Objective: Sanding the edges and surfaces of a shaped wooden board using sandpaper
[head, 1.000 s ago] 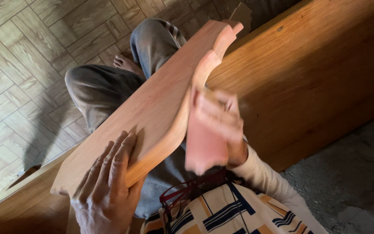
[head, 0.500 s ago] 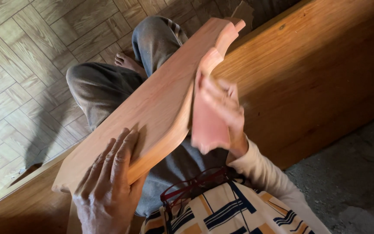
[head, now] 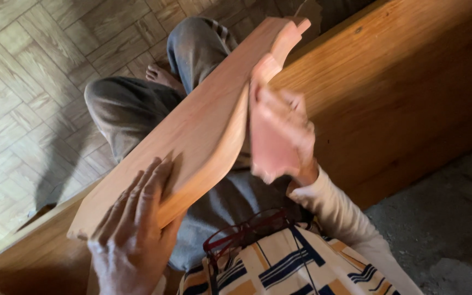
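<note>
Sanding step: right hand [head: 288, 128] clamps sandpaper [head: 271, 145] on board [head: 192, 125] edge; left hand [head: 135, 229] flat, open, steadying board. Next likely needs firm, even strokes.

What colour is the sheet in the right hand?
Pinkish red; the sheet, pressed by the right hand against the board's edge, shows in the head view.

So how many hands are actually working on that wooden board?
2. The left hand lies flat on the wooden board at its near end. The right hand presses a pinkish sheet against the board's curved edge, farther up.
</note>
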